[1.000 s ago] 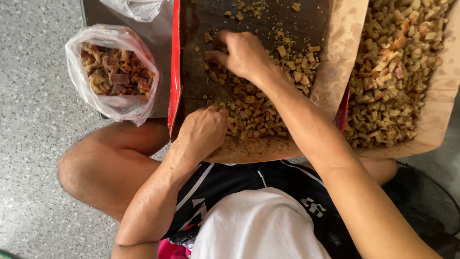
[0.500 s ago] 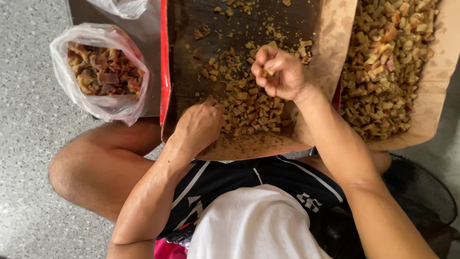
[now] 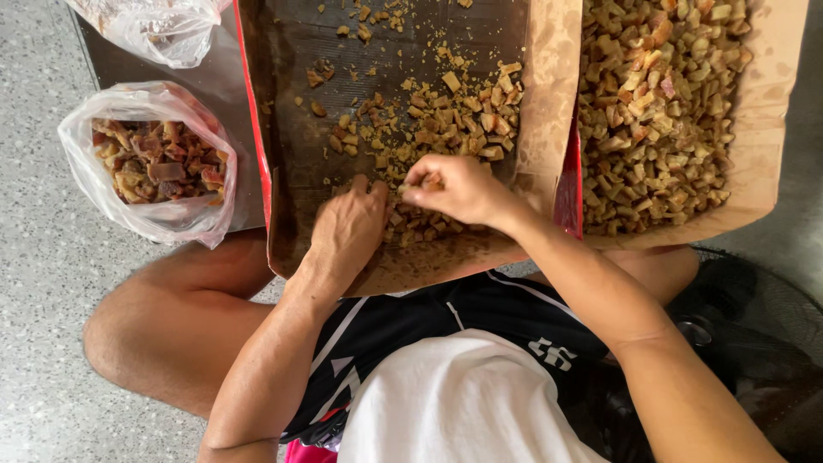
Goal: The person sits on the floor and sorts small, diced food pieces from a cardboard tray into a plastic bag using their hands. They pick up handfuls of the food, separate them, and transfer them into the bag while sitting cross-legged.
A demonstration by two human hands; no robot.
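Right hand pinches a brown piece; left hand (curled, knuckles up) rests on crumbs.

clear plastic bag left side, full of brown bits | second clear bag upper left corner | brown cardboard box with red edge, middle | brown box right

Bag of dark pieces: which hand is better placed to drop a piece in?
Probably the left. The left hand rests in the cardboard tray on the side nearest the bag. The right hand pinches a piece farther off.
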